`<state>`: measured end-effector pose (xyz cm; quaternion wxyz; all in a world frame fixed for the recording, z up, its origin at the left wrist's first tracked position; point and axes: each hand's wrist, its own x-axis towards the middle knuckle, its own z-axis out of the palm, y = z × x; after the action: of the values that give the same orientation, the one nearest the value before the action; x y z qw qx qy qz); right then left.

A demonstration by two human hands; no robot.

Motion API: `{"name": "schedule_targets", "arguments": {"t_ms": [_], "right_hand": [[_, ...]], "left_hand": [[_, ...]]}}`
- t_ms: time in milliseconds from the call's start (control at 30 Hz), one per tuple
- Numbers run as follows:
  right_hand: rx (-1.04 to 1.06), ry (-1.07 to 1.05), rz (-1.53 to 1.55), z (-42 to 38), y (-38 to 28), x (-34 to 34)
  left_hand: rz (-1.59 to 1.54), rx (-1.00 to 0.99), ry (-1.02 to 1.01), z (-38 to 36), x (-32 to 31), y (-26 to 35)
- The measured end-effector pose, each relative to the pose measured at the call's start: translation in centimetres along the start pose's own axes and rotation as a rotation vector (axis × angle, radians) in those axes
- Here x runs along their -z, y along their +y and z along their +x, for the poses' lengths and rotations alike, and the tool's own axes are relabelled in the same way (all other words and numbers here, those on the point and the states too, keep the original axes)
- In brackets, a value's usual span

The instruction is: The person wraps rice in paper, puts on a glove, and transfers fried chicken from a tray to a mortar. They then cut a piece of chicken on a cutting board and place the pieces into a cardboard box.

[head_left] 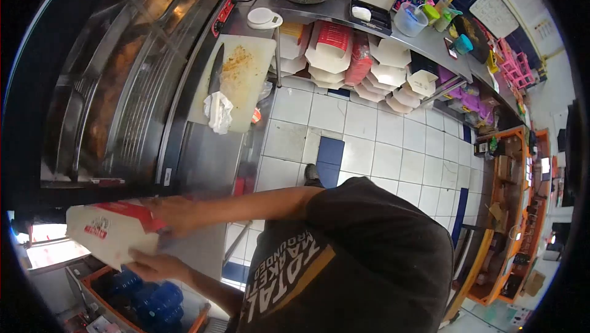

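Note:
A white and red cardboard food box [107, 229] with a printed logo is held out at the lower left, over the end of the steel counter. My right hand [174, 214] grips its red edge, with the fingers partly hidden by the box. Below it, my left hand [157, 268] holds the near white side, fingers closed against the cardboard. The inside of the box does not show. Close beyond my right hand stands the glass display cabinet [129, 111] with browned food on its racks.
On the counter [212, 151] lie a stained cutting board [249, 78], crumpled white paper [219, 111] and a white kitchen scale [264, 19]. Stacked food boxes [329, 56] fill the shelf under the back table. Blue bottles [153, 303] stand in a crate below my left hand.

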<state>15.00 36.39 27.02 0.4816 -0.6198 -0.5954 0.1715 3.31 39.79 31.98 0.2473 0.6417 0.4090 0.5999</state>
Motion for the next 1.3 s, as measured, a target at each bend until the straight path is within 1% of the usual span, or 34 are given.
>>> {"name": "schedule_targets", "arguments": {"t_ms": [33, 67, 133, 167, 233, 267, 333, 367, 433, 467, 500, 533, 567, 600, 633, 667, 700, 733, 767, 800, 833, 867, 900, 933, 1000, 1033, 1067, 1100, 1133, 1167, 1200, 1233, 1267, 1300], "right_hand": [[0.07, 0.063, 0.14, -1.9, -1.3, 3.4], [0.068, 0.067, 0.134, -3.2, -1.3, 4.9], [0.084, 0.196, 0.498, -5.9, -1.3, 7.2], [0.091, 0.208, 0.49, -7.5, -1.1, 8.8], [0.074, 0.375, 0.491, -11.1, 0.4, 12.4], [0.075, 0.39, 0.478, -12.9, 1.5, 14.0], [-0.052, 0.516, 0.451, -16.4, 4.0, 17.6], [-0.094, 0.57, 0.44, -18.3, 4.5, 19.9], [-0.145, 0.708, 0.433, -22.1, 5.7, 24.4], [-0.135, 0.828, 0.442, -24.0, 6.1, 26.3], [-0.15, 0.853, 0.284, -26.2, 7.1, 28.5], [-0.188, 0.96, 0.284, -28.1, 7.6, 30.0], [-0.313, 1.077, 0.351, -30.6, 10.2, 30.4], [-0.396, 1.208, 0.337, -32.5, 10.6, 32.2], [-0.508, 1.241, 0.308, -34.9, 12.2, 34.1], [-0.549, 1.376, 0.285, -36.8, 13.8, 35.7], [-0.724, 1.453, 0.265, -38.7, 14.0, 37.9], [-0.756, 1.471, 0.212, -42.2, 17.2, 39.4], [-0.841, 1.446, 0.211, -44.9, 17.4, 41.7], [-0.849, 1.488, 0.207, -47.1, 18.0, 43.8], [-0.907, 1.576, 0.355, -49.1, 18.2, 46.1], [-0.958, 1.636, 0.418, -50.4, 17.4, 48.8], [-0.979, 1.64, 0.311, -52.6, 18.1, 51.0], [-1.018, 1.64, 0.306, -53.3, 17.1, 53.6], [-1.074, 1.635, 0.322, -57.3, 17.9, 58.1], [-1.02, 1.591, 0.261, -61.0, 19.4, 59.8], [-0.829, 1.578, 0.176, -64.9, 21.2, 61.1], [-1.066, 1.641, 0.278, -65.8, 21.3, 64.6], [-1.02, 1.576, 0.283, -69.1, 22.6, 66.9], [-0.954, 1.542, 0.502, -73.8, 25.3, 70.2], [-0.806, 1.536, 0.274, -75.7, 25.3, 71.4], [-0.861, 1.53, 0.277, -81.3, 28.0, 74.1], [-0.915, 1.526, 0.276, -85.1, 31.5, 76.7], [-0.933, 1.5, 0.354, -82.0, 30.4, 78.8]], "left_hand": [[-0.24, 0.014, 0.066, -1.5, -0.5, 1.9], [-0.247, 0.016, 0.063, -3.1, -0.9, 2.2], [-0.272, 0.065, 0.057, -6.1, -1.1, 2.4], [-0.284, 0.058, 0.051, -7.9, -2.2, 4.8], [-0.513, 0.091, -0.111, -11.6, -5.4, 10.3], [-0.528, 0.09, -0.124, -13.1, -6.3, 9.7], [-0.173, -0.21, -0.382, -16.7, -8.5, 7.5], [-0.192, -0.214, -0.398, -18.2, -10.4, 9.4], [-0.589, 0.119, -0.737, -21.4, -14.6, 14.0], [-0.597, 0.077, -1.018, -22.5, -16.0, 14.4], [-0.601, 0.031, -1.294, -23.6, -17.4, 14.8], [-0.797, 0.001, -1.237, -25.6, -19.5, 19.1], [-0.987, 0.09, -1.28, -27.4, -21.5, 21.8], [-0.98, 0.025, -1.371, -27.8, -23.4, 24.2], [-0.957, -0.062, -1.415, -28.8, -25.0, 24.9], [-0.929, -0.148, -1.457, -29.8, -26.7, 25.3], [-0.899, -0.304, -1.451, -30.5, -28.5, 25.9], [-0.909, -0.288, -1.481, -31.3, -30.0, 26.9], [-0.888, -0.308, -1.518, -31.9, -31.5, 27.7], [-0.866, -0.329, -1.553, -32.6, -33.1, 28.4], [-0.876, -0.328, -1.555, -33.5, -34.9, 28.7], [-0.88, -0.323, -1.574, -34.5, -36.6, 28.8], [-0.88, -0.319, -1.595, -35.2, -38.5, 28.9], [-0.882, -0.317, -1.597, -35.8, -40.6, 29.2], [-0.791, -0.254, -1.698, -37.1, -44.0, 29.9], [-0.775, -0.233, -1.716, -37.7, -45.7, 30.4], [-0.754, -0.226, -1.676, -38.0, -47.5, 30.8], [-0.731, -0.25, -1.73, -38.3, -49.1, 31.2], [-0.695, -0.264, -1.786, -38.5, -50.5, 31.5], [-0.673, -0.333, -1.761, -38.7, -52.1, 31.8], [-0.633, -0.308, -1.725, -38.9, -53.6, 31.6], [-0.608, -0.322, -1.72, -39.4, -55.5, 31.3], [-0.583, -0.338, -1.718, -39.8, -57.2, 31.0], [-0.554, -0.327, -1.665, -40.0, -58.7, 30.5]]}}
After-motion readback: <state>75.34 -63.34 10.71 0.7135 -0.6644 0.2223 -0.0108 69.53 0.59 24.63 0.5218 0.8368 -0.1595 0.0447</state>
